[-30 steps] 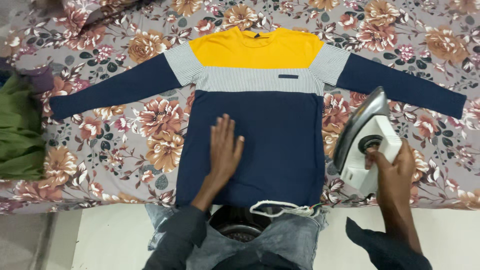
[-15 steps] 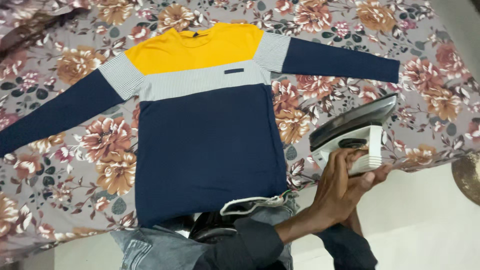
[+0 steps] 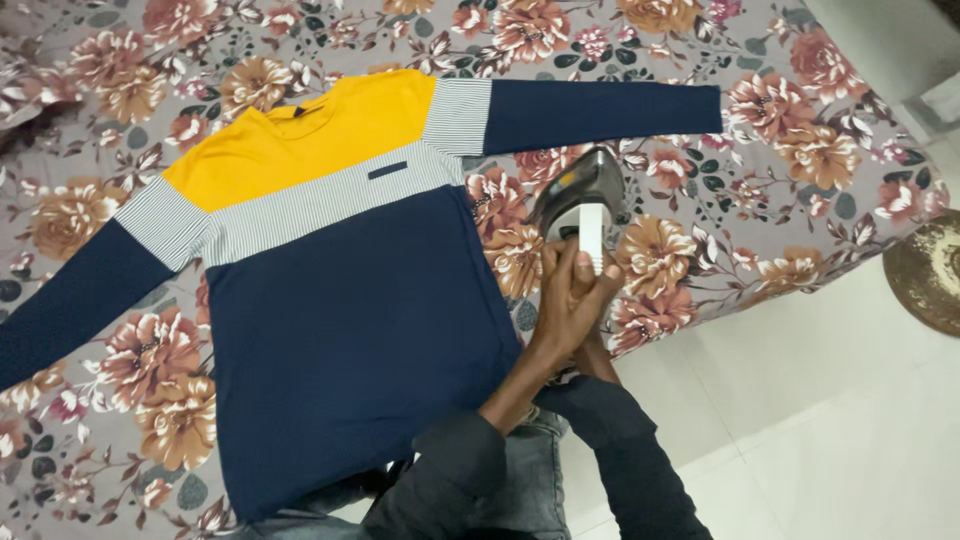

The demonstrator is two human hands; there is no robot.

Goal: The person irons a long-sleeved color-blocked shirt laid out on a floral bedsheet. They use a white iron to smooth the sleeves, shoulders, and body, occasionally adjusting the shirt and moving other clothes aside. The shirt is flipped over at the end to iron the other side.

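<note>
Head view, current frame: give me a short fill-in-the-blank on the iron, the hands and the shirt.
1. Both hands are on the ____, right of the shirt's body.
2. The long-sleeved shirt lies flat on a ____-patterned sheet.
3. The shirt's top panel, below the collar, is ____.
4. The iron sits over the sheet, below the shirt's navy ____.

Missing words: iron; floral; yellow; sleeve

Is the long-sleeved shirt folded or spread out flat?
Spread out flat: the shirt lies front up on the floral sheet, both sleeves stretched out sideways.
</note>
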